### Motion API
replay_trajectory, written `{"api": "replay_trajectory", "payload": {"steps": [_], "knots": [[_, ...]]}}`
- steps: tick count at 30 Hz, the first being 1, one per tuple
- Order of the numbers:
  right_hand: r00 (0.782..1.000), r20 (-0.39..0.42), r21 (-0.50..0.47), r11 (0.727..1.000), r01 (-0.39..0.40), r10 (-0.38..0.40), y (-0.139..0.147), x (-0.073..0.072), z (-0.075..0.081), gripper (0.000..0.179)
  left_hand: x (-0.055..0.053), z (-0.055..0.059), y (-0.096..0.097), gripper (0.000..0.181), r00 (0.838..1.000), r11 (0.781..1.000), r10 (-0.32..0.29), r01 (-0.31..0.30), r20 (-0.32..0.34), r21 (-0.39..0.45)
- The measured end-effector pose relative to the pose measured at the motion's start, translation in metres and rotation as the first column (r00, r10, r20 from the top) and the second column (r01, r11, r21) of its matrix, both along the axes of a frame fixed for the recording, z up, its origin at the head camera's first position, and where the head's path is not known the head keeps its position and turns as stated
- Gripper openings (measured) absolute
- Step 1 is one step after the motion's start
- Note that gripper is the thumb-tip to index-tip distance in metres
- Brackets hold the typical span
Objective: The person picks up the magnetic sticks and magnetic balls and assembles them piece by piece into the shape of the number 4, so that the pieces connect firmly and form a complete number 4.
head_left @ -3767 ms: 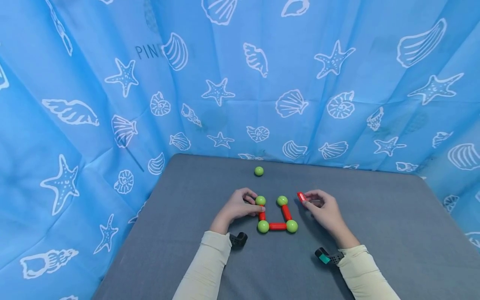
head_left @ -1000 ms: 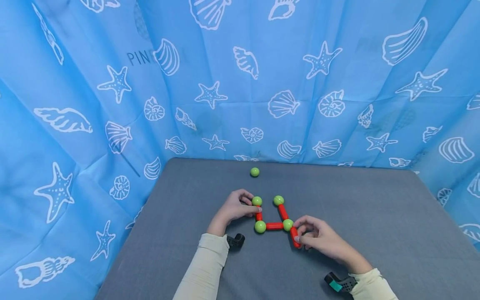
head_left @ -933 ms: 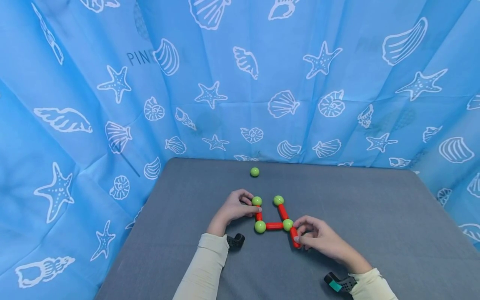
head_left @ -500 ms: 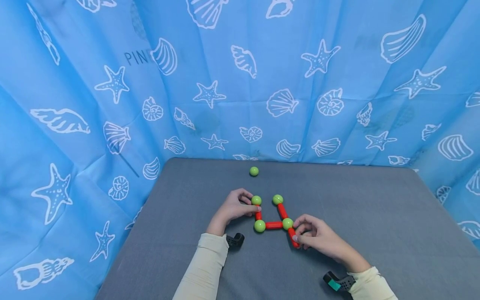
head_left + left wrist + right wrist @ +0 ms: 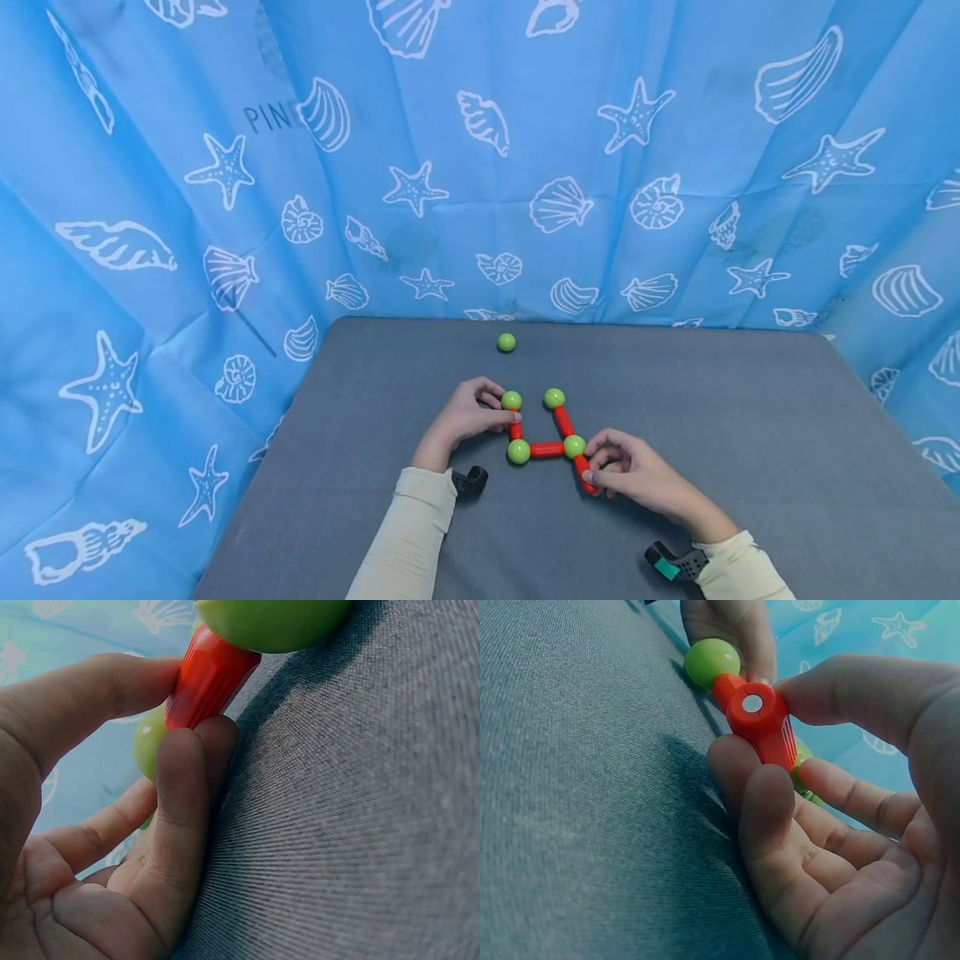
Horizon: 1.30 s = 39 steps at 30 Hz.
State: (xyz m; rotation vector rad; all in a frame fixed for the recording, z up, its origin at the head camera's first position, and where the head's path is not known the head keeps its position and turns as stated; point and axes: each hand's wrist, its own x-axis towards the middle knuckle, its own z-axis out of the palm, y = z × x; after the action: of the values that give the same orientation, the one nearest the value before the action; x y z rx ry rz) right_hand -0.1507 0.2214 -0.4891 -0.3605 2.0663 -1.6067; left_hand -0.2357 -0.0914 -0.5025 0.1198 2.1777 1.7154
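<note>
On the grey cloth lies a construction of red magnetic rods and green balls. Between thumb and fingers, my left hand [image 5: 462, 421] pinches its left rod [image 5: 210, 679], which joins the far-left ball [image 5: 512, 401] to the near-left ball [image 5: 519, 452]. A crosswise rod [image 5: 547, 450] runs on to the near-right ball [image 5: 574, 447]. From there a slanted rod [image 5: 563, 421] leads to the far-right ball [image 5: 554, 398]. My right hand [image 5: 633, 471] pinches another red rod [image 5: 757, 724], its far end at the near-right ball. A pale round disc marks this rod's free end.
A loose green ball [image 5: 507, 342] lies near the back edge of the grey table [image 5: 712, 400]. Behind and to the left hangs a blue curtain [image 5: 450, 225] with white shells. Each wrist wears a black strap [image 5: 678, 563].
Since the earliest frame, my right hand has brought its red rod from beyond the far-right ball down to the near-right ball. My left hand keeps its hold. Over the last second little moves.
</note>
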Motion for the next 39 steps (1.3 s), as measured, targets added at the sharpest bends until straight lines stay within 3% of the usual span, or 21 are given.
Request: {"api": "replay_trajectory", "payload": {"steps": [39], "knots": [[0.999, -0.022, 0.043, 0.998, 0.035, -0.034, -0.0070, 0.0021, 0.0005, 0.035, -0.0012, -0.0003, -0.0017, 0.044, 0.999, 1.000, -0.008, 0.007, -0.052, -0.018]]}}
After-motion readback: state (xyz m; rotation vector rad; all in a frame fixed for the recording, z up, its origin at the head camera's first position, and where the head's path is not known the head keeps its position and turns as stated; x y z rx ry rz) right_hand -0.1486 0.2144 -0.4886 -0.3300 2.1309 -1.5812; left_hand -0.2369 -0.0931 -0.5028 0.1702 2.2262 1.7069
